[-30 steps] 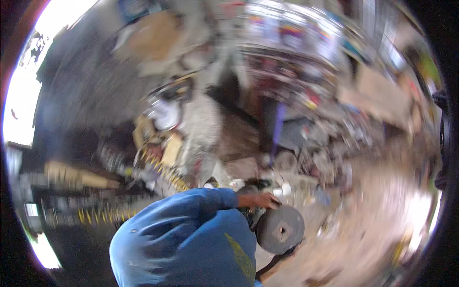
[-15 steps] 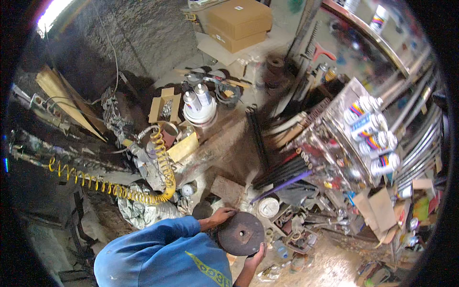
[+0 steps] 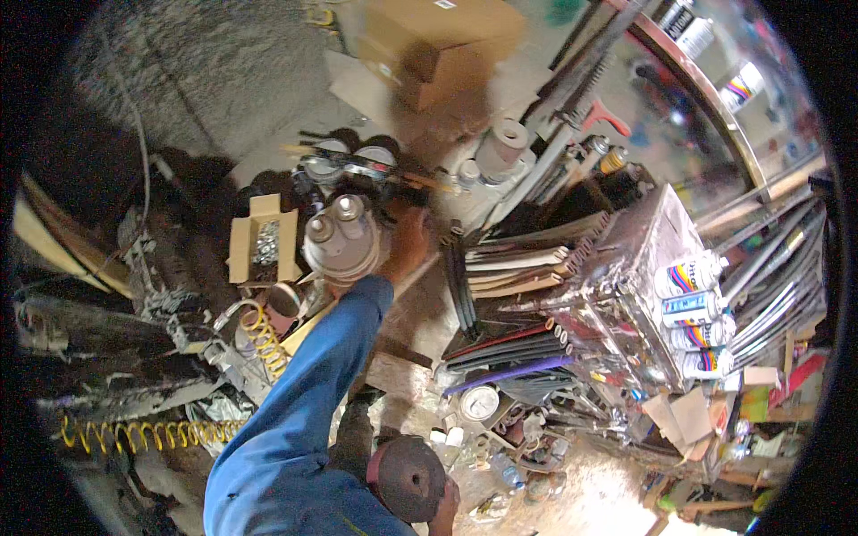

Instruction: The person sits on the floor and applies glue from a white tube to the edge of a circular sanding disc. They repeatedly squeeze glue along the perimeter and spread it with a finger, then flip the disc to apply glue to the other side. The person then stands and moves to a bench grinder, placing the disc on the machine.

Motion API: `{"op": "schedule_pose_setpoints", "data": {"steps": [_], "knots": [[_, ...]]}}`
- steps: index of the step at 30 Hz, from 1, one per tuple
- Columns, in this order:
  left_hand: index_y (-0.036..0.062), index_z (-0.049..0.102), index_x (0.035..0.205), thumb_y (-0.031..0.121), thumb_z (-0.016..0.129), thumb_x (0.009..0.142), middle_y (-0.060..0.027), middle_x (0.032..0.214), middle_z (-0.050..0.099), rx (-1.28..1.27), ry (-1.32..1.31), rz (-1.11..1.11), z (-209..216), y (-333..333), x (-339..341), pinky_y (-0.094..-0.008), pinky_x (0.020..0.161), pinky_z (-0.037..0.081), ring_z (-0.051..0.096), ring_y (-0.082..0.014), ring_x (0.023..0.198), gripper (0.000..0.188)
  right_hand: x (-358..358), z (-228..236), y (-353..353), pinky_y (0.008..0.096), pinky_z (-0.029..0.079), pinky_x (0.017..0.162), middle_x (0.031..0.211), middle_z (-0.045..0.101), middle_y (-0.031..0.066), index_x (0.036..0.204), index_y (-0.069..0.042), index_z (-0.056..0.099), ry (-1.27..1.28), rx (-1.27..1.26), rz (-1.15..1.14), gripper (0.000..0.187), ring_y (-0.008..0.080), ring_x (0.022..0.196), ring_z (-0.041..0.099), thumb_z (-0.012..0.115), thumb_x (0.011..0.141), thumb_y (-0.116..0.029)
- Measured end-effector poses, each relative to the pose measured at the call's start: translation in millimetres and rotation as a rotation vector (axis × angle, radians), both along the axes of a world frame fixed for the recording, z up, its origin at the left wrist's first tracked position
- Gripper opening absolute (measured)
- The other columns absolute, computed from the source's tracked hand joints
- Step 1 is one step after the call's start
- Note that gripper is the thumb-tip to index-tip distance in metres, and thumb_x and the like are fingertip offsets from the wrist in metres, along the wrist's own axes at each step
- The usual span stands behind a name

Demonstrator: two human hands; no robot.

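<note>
My left arm, in a blue sleeve, stretches up across the middle. Its hand (image 3: pixel 407 239) is in shadow beside the white bucket (image 3: pixel 365 255); its fingers are too dark and blurred to make out. Two spray cans (image 3: pixel 334 223) stand on the bucket's lid. Low in the view, my right hand (image 3: pixel 446 507) grips the lower right edge of a thick dark disc (image 3: pixel 409 480) with a small centre hole. The disc is tilted, so its brownish rim shows on the left.
An open carton of small metal parts (image 3: pixel 265 241) stands left of the bucket. A yellow coiled hose (image 3: pixel 152 435) runs along the left. Spray cans (image 3: pixel 693 308) line a metal cabinet (image 3: pixel 617 277) at right, near bundled rods and tubes. Bigger cardboard boxes (image 3: pixel 438 45) stand at the back.
My left hand has let go of the disc and reached up and away to the bucket. The disc, now in my right hand alone, has moved lower left and tilted. The view has shifted.
</note>
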State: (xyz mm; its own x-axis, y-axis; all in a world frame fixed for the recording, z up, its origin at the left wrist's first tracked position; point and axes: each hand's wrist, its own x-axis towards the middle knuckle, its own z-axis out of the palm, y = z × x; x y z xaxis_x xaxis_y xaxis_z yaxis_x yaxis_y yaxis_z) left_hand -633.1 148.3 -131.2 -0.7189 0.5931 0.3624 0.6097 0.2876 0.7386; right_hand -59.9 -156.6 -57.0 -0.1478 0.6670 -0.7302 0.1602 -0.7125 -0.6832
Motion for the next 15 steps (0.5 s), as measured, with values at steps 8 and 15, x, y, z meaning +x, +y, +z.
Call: {"op": "schedule_pose_setpoints", "data": {"steps": [8, 15], "knots": [[0.0039, 0.064, 0.118, 0.016, 0.050, 0.099, -0.0220, 0.109, 0.064, -0.304, 0.228, -0.049, -80.3, 34.4, -77.2, -0.0482, 0.084, 0.047, 0.060, -0.0353, 0.097, 0.027, 147.7, -34.4, -147.0, 0.0453, 0.054, 0.082, 0.119, 0.067, 0.0068, 0.126, -0.006, 0.059, -0.794, -0.142, -0.249, 0.048, 0.0318, 0.107, 0.061, 0.069, 0.087, -0.033], [-0.0028, 0.060, 0.112, 0.023, 0.058, 0.098, -0.0237, 0.107, 0.066, -0.356, 0.616, -0.066, 21.3, 23.0, -86.3, -0.0511, 0.084, 0.050, 0.064, -0.0403, 0.102, 0.029, 218.6, -56.4, -255.8, 0.0433, 0.056, 0.078, 0.115, 0.067, 0.0105, 0.126, -0.003, 0.057, -0.685, -0.495, -0.952, 0.050, 0.0305, 0.102, 0.065, 0.074, 0.087, -0.027]]}}
